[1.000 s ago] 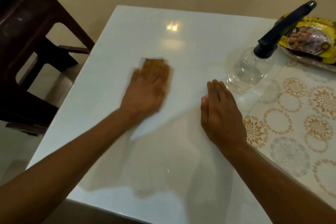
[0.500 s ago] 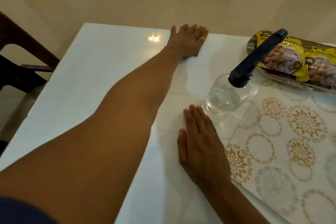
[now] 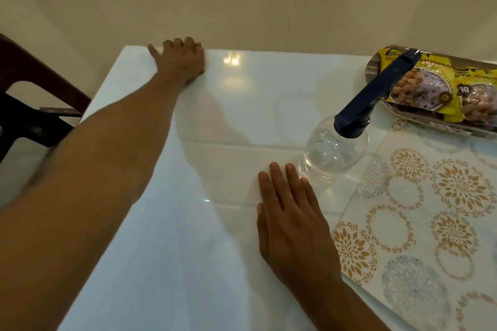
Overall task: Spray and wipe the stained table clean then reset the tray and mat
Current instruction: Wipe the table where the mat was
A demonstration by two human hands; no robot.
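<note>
Now left hand (image 3: 183, 62), fingers curled over cloth (image 3: 198, 44), at table (image 3: 269, 94) far edge.

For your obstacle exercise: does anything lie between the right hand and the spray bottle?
Nothing visible does. The right hand rests flat on the table, its fingertips just short of the spray bottle, with only bare tabletop between.
</note>
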